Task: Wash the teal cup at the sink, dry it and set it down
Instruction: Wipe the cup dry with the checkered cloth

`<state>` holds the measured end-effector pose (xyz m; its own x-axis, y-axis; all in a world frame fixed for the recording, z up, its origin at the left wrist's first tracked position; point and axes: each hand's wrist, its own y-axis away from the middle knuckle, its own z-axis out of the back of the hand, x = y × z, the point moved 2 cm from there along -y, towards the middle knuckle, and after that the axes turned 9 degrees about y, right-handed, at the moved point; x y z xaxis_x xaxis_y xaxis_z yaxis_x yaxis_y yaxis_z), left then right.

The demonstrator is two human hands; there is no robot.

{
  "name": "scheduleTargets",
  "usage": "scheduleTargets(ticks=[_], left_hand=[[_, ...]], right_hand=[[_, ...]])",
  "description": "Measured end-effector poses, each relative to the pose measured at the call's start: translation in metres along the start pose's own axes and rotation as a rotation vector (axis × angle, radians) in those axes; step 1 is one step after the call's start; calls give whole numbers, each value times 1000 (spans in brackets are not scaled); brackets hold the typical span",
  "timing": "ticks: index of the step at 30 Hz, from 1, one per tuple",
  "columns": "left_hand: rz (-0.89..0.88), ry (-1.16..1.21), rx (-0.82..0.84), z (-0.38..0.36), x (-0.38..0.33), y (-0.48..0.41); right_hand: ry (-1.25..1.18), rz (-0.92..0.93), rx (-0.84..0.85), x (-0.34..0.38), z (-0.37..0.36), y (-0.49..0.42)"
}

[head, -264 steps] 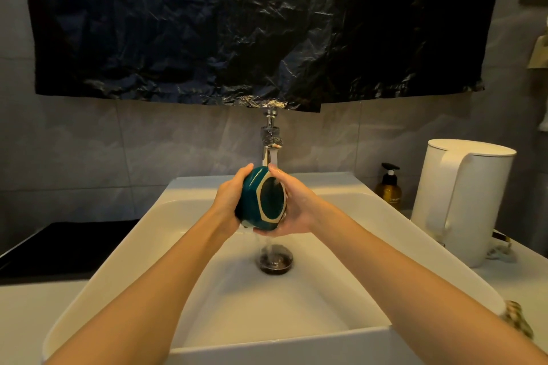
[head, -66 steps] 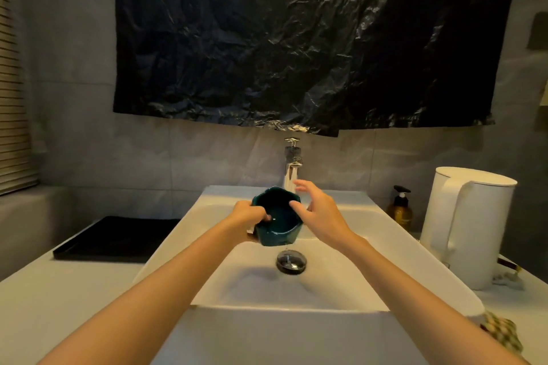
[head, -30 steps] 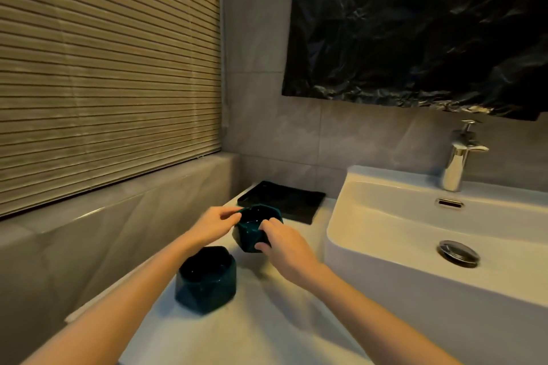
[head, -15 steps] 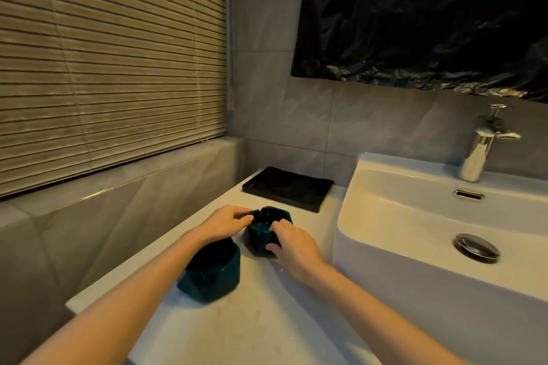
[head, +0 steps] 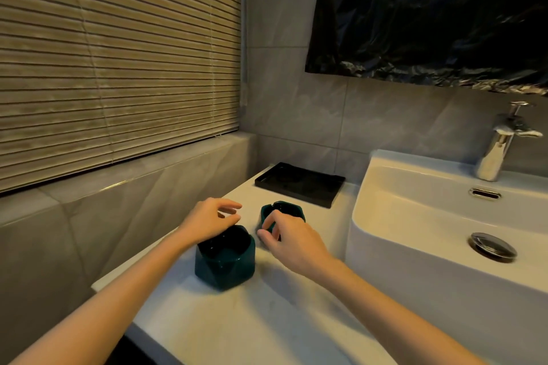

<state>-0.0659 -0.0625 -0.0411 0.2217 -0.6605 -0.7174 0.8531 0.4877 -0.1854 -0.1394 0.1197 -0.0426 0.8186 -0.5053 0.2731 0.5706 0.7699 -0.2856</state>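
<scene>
Left hand [head: 210, 220] and right hand [head: 292, 235] loosely curled, holding nothing; the teal cup [head: 285, 211] just beyond the right one looks hard, breakable, probably wet and slick, so grip opposite walls.

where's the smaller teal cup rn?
Head view: the smaller teal cup stands on the counter left of the sink, between the black tray and the bigger teal cup, behind the right hand.

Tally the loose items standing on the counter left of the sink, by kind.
teal cups: 2
black tray: 1
total: 3
</scene>
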Motion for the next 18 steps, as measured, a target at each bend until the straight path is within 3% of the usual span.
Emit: scheduleTargets(ticks=[5, 9, 11, 15, 18], left_hand=[[158, 87, 62, 13, 24, 25], [308, 183, 88, 12, 30, 42], [340, 195, 78, 11, 29, 44], [287, 200, 85, 11, 19, 48], [176, 271, 21, 16, -2, 51]], right_hand=[[-149, -239, 498, 23, -19, -13], [-275, -400, 697, 35, -11, -20], [-220, -418, 709, 41, -9, -22], [11, -220, 493, 47, -4, -22], [-5, -177, 393, 47, 12, -15]])
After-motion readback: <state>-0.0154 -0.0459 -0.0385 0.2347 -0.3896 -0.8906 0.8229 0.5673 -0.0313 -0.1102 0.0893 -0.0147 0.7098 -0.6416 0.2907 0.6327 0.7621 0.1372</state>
